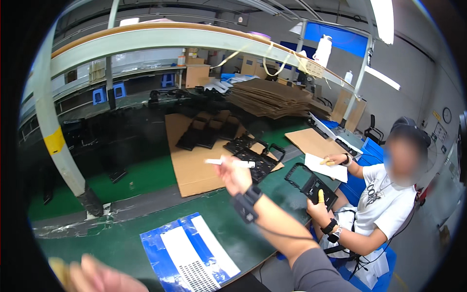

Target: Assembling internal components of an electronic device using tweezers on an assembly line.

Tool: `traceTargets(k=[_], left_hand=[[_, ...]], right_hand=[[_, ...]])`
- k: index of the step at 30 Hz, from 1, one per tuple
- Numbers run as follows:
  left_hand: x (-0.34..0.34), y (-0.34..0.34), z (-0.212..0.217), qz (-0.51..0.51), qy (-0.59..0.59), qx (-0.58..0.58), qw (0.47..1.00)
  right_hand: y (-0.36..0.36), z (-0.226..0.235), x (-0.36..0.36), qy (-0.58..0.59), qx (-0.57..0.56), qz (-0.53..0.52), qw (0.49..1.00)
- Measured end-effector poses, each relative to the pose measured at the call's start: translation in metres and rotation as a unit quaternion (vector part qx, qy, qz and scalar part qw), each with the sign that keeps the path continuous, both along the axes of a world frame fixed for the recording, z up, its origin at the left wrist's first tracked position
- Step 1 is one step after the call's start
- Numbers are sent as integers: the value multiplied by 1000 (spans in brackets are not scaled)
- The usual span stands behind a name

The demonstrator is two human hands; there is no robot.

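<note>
Head view: right hand is raised over the green bench, fingers pinched shut on a white pen that lies level and points right. Black wristband on that forearm. The pen hovers above the near edge of the cardboard sheet, just left of the black frames lying on it. It touches neither.

Left hand sits at the near-left edge, blurred and cut off by the rim. Something tan is beside it, but I cannot tell if the fingers are closed or what they hold.

Blue-and-white sheet lies flat on the near bench, between the two hands. More black frames sit farther back on the cardboard, and a stack of flat cardboard is far right.

A co-worker sits at right; one hand grips a black frame tilted off the bench edge, the other hand rests on white paper.

Step, as I read it: pen is in transit, mid-air, marking not started. Next move likely calls for lowering the tip onto a frame or a sheet, with the left hand steadying the part. Target unclear from this angle.
</note>
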State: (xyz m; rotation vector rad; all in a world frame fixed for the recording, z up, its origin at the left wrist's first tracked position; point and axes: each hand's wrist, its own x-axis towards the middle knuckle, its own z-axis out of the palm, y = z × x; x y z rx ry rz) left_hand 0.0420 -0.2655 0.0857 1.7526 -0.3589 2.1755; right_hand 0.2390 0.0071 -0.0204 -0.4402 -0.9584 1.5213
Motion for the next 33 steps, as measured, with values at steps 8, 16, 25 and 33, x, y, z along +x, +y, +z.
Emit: traceTargets(k=[8, 16, 25, 33], left_hand=[[69, 223, -57, 300, 261, -376, 837], [75, 406, -196, 419, 312, -311, 794], [89, 422, -187, 487, 522, -311, 627], [52, 295, -105, 187, 357, -666, 627]], right_hand=[[-50, -24, 77, 124, -46, -181, 975], [-29, -38, 46, 220, 7, 88, 972], [-27, -31, 41, 233, -51, 67, 969], [-43, -28, 72, 203, -3, 105, 974]])
